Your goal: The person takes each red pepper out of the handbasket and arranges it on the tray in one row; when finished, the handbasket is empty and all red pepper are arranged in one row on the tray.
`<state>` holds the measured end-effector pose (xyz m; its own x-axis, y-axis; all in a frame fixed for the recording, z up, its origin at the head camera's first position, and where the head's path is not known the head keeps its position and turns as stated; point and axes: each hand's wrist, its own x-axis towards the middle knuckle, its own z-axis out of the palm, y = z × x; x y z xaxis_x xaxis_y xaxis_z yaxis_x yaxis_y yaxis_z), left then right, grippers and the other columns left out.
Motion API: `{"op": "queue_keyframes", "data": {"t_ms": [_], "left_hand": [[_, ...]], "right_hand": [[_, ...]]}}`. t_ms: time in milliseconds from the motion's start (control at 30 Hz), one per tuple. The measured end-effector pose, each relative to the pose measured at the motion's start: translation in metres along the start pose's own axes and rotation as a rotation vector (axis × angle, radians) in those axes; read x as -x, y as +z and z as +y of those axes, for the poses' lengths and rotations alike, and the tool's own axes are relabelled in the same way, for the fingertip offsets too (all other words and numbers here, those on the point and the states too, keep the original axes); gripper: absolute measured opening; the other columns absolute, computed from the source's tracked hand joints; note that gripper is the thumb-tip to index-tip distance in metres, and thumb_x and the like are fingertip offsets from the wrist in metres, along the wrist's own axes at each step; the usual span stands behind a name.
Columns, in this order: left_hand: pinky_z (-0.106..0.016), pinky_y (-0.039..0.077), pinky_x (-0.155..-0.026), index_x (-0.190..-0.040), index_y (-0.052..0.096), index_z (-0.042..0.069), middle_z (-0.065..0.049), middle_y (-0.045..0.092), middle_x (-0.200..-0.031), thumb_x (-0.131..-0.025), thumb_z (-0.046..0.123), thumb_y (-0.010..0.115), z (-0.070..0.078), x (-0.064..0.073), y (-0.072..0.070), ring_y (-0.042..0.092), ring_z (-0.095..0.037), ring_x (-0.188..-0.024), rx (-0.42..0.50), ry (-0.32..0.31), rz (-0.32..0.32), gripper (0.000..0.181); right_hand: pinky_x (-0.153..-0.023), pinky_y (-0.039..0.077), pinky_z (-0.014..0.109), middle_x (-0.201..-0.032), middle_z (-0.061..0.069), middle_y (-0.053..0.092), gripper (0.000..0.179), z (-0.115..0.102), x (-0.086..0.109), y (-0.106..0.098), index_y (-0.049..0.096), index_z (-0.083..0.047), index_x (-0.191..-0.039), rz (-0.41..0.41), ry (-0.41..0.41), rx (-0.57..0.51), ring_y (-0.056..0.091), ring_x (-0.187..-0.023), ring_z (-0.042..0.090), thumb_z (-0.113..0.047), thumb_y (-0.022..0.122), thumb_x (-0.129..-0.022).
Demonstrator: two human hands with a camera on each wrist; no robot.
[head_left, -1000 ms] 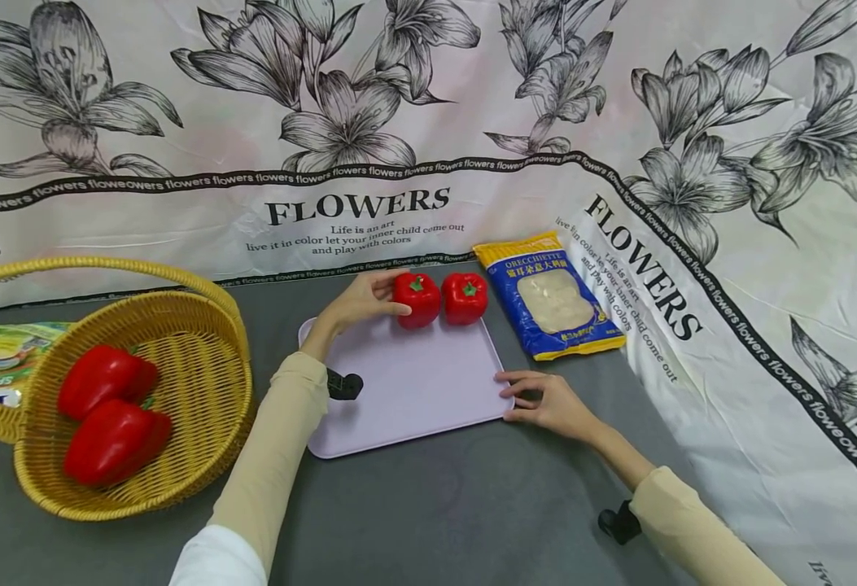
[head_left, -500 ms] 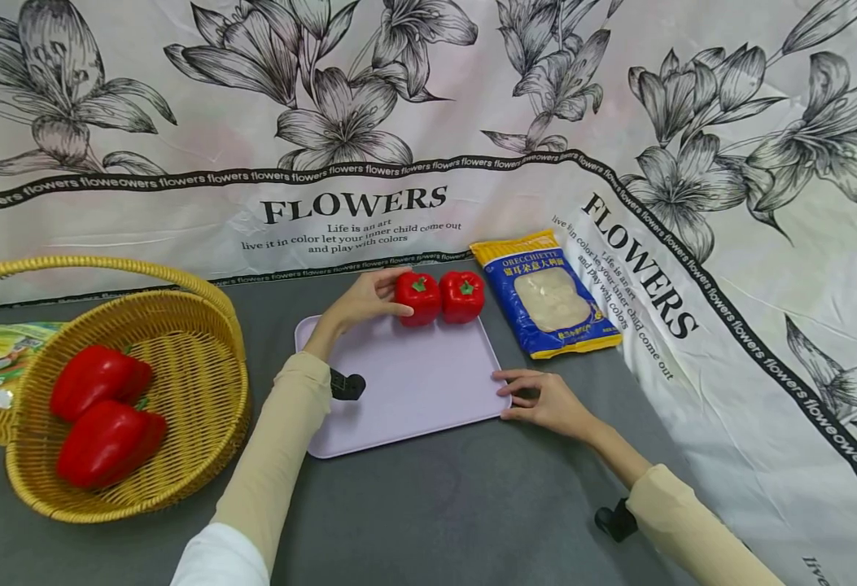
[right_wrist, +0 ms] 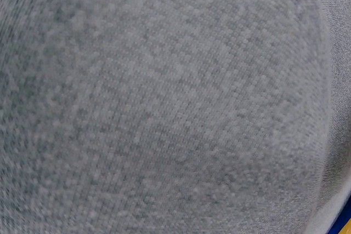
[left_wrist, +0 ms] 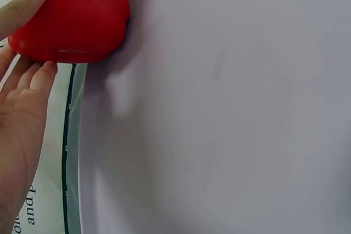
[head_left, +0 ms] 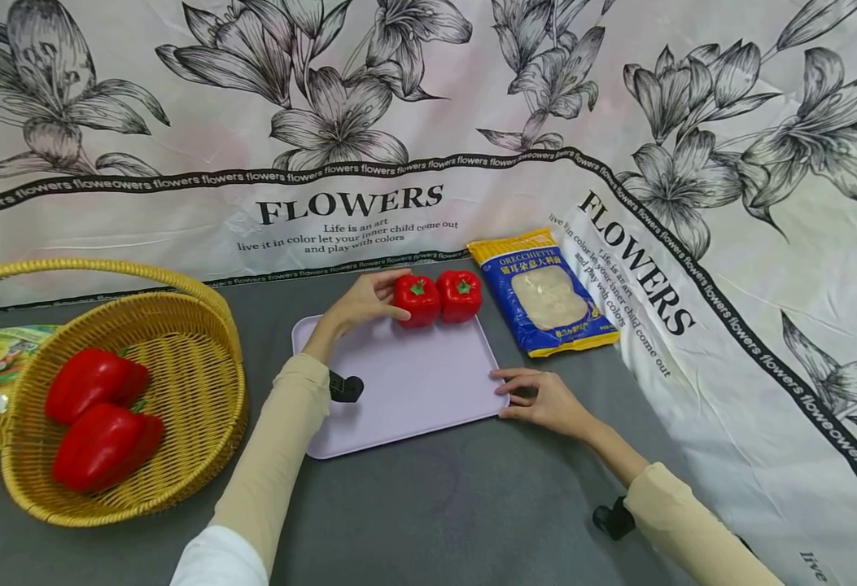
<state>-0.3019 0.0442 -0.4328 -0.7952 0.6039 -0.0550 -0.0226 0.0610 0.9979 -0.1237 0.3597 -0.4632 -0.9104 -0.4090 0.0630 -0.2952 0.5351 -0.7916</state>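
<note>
My left hand point(head_left: 358, 306) grips a red bell pepper point(head_left: 417, 303) at the far edge of a pale lilac tray point(head_left: 415, 382). In the left wrist view the thumb lies across one side of this pepper point(left_wrist: 82, 23), and the fingertips meet its other side. A second red bell pepper point(head_left: 461, 296) stands right beside it, at the tray's far right corner, green stem up. My right hand point(head_left: 548, 404) holds the tray's near right corner, its fingers on the rim and its thumb at the front edge. The right wrist view shows mostly grey cloth, with that hand hidden.
To the left, a yellow wicker basket point(head_left: 204, 456) with a tall handle holds two more red bell peppers point(head_left: 106, 446). A green packet point(head_left: 3, 354) lies behind it. A blue and yellow orecchiette bag point(head_left: 545, 295) lies right of the tray. Floral cloth point(head_left: 340, 114) rises behind.
The whole head view has shifted slightly, so the scene sits a little further left. Both hands keep their places on the pepper and the tray.
</note>
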Motion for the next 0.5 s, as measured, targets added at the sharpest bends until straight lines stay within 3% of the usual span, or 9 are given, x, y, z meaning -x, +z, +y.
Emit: {"op": "queue_keyframes", "data": {"t_ms": [500], "left_hand": [[-0.033, 0.036, -0.107, -0.147, 0.038, 0.01, -0.009, 0.037, -0.151, -0.071, -0.012, 0.076, -0.0003, 0.0035, -0.0035, 0.032, -0.025, -0.14, -0.044, -0.019, -0.035, 0.088]], "right_hand": [[-0.087, 0.052, 0.031, -0.129, 0.008, 0.06, 0.029, -0.0007, 0.0003, 0.0, 0.073, -0.006, -0.104, -0.001, 0.008, 0.001, 0.053, -0.123, 0.026, -0.014, 0.081, -0.077]]}}
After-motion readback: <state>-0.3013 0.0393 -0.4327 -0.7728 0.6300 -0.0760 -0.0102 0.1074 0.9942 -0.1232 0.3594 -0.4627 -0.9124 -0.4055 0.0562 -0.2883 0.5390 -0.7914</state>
